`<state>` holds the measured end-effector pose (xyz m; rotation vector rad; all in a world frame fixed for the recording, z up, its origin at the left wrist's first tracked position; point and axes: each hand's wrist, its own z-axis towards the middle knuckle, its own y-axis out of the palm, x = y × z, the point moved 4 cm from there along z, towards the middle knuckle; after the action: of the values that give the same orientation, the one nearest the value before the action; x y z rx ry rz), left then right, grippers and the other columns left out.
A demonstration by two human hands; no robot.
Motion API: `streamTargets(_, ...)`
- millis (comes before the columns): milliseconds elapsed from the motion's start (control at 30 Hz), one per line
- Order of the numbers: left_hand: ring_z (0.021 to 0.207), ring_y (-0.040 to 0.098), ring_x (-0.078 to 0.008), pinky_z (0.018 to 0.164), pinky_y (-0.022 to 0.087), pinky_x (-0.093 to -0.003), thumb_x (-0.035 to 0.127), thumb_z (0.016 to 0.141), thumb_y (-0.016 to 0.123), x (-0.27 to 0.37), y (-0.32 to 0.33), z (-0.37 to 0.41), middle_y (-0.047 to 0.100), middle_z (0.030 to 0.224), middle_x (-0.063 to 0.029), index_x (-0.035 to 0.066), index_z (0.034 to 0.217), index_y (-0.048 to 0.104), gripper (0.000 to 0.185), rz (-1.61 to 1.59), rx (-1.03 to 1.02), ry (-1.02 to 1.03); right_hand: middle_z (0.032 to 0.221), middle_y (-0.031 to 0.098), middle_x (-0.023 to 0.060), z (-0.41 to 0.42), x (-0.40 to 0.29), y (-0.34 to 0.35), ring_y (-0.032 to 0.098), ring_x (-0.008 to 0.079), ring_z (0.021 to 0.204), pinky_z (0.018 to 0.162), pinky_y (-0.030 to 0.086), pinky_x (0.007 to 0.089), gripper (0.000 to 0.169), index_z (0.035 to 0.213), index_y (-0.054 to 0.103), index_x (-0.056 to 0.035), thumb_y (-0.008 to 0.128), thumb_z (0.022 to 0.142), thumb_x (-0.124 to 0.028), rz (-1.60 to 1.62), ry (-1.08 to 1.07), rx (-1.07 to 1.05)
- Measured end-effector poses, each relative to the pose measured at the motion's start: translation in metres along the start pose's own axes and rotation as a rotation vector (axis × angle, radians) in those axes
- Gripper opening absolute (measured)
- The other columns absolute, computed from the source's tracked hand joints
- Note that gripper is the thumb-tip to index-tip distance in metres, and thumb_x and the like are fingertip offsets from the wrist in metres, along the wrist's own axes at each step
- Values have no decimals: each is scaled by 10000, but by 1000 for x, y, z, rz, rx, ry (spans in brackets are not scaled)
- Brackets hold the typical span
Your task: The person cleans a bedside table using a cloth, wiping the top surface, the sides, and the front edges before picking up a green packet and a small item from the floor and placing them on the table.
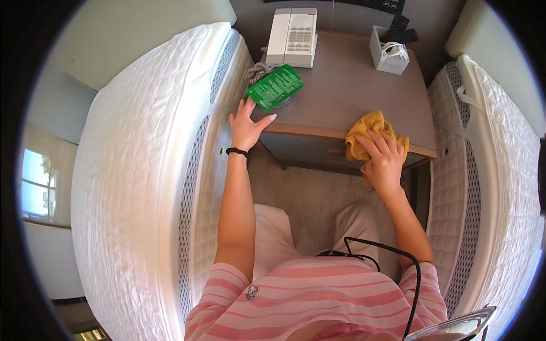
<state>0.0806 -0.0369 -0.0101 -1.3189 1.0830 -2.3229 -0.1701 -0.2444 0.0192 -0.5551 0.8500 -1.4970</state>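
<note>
My right hand [384,162] grips a crumpled yellow cloth [370,123] against the front right edge of a brown nightstand [341,93]. At the nightstand's front left corner, my left hand [248,123] has its fingers spread, the fingertips by a green printed card or packet [276,87]. Whether those fingers press on the green piece or only touch its edge, I cannot tell. Under the green piece a round clear object shows in part. Behind it stands a white corded telephone [293,38], its coiled cord [257,72] lying to the left.
A white box [390,64] with a white cable and black items stands at the nightstand's back right. Beds with bare white mattresses flank me, one on the left [136,170] and one on the right [503,170]. A drawer front [298,151] is below the top. A black cable crosses my torso.
</note>
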Motion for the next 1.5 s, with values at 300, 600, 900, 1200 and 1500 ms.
streamTargets(300, 1281, 305, -244, 1062, 188, -361, 443, 897, 440, -43, -19, -43, 372, 1356, -151, -3, 1314, 350, 618, -1056, 86, -474, 989, 586, -2, 29, -68, 37, 521, 196, 844, 700, 351, 337, 413, 1034, 605, -185, 568, 640, -72, 51, -221, 31)
streamTargets(600, 1233, 363, -225, 1041, 237, -347, 546, 911, 255, -37, -22, -40, 407, 1330, -145, -16, 1300, 370, 694, -1093, 41, -481, 1089, 516, 68, 73, -196, 118, 463, 217, 961, 745, 349, 379, 356, 1077, 555, -139, 533, 728, -207, -9, -137, -115)
streamTargets(900, 1242, 362, -210, 1043, 219, -350, 416, 919, 393, -35, -18, -34, 422, 1321, -134, -17, 1285, 397, 567, -831, 99, -475, 1178, 505, 39, 21, -102, 69, 466, 213, 962, 728, 364, 368, 505, 1093, 578, -173, 655, 597, -118, 172, -83, -13)
streamTargets(1200, 1197, 403, -152, 1003, 256, -357, 341, 876, 518, -42, -13, -30, 493, 1266, -60, 26, 1230, 492, 474, -643, 156, -471, 1060, 613, 92, -75, 106, -63, 556, 285, 904, 755, 449, 364, 465, 1032, 632, -125, 590, 604, 51, -125, 475, 136)
streamTargets(1500, 1107, 486, -175, 953, 340, -279, 129, 881, 508, -56, -4, -28, 526, 1217, -107, -21, 1201, 507, 353, -562, 206, -336, 1022, 585, 158, -60, 147, -64, 561, 334, 925, 786, 456, 376, 335, 1075, 583, -83, 601, 742, -45, 210, 683, 160)
